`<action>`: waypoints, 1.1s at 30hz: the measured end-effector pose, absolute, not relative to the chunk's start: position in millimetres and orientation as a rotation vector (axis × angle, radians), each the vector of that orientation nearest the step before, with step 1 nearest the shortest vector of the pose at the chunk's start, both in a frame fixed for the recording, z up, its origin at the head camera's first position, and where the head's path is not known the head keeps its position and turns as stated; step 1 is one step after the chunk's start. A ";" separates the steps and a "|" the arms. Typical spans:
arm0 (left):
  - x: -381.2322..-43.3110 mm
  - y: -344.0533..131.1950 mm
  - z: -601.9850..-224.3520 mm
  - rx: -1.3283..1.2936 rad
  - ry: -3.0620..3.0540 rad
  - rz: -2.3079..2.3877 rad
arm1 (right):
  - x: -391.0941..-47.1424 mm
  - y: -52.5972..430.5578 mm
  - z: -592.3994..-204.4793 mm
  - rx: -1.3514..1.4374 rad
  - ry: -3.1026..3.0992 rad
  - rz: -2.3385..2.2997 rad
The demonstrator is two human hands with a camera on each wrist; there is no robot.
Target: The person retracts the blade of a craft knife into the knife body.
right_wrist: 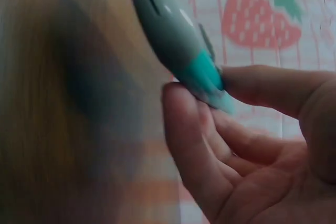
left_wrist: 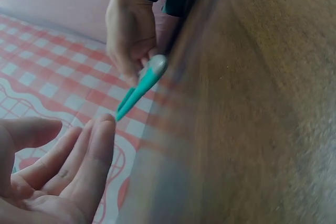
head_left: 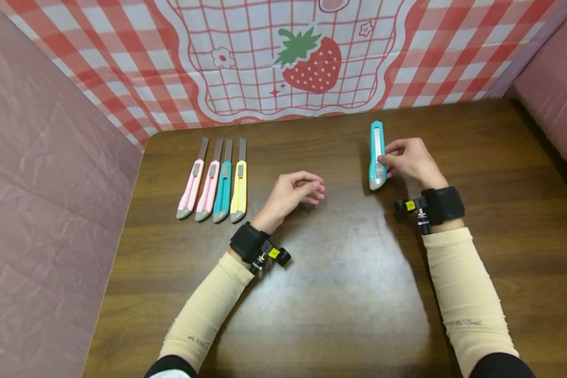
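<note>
A teal box cutter (head_left: pixel 377 149) with a grey end cap is pinched between the thumb and fingers of my right hand (head_left: pixel 412 160), above the right part of the table. No blade shows at its far end. In the right wrist view the thumb (right_wrist: pixel 262 85) presses on one side of the teal cutter (right_wrist: pixel 202 72) and the fingertips on the other. My left hand (head_left: pixel 294 193) hangs over the middle of the table with its fingers loosely bent and nothing in them. In the left wrist view its fingers (left_wrist: pixel 94 150) overlap the cutter's far tip.
Left of my left hand lies a row of box cutters with blades out: two pink ones (head_left: pixel 190 189) (head_left: pixel 208 191), a teal one (head_left: pixel 222 194) and a yellow one (head_left: pixel 238 194). A red checked cloth (head_left: pixel 245 100) with a strawberry hangs behind the wooden table (head_left: pixel 331 294).
</note>
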State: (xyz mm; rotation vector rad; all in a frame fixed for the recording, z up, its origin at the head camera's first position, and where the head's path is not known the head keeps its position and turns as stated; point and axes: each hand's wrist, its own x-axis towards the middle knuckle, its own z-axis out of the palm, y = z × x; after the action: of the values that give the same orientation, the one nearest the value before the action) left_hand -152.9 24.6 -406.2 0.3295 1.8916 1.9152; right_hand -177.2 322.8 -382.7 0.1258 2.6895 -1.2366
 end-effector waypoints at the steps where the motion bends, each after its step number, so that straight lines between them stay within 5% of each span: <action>1: -152.9 24.7 -406.5 0.332 1.891 1.925 | -177.5 328.1 -383.6 0.137 2.683 -1.210; 33: -154.8 25.3 -414.1 0.338 1.850 1.945 | -172.4 370.4 -393.0 0.255 2.702 -0.958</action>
State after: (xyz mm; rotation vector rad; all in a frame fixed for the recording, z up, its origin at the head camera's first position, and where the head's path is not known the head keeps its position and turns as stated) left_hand -154.8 25.3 -414.1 0.3378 1.8496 1.9449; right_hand -172.4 370.4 -393.0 0.2546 2.7018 -0.9581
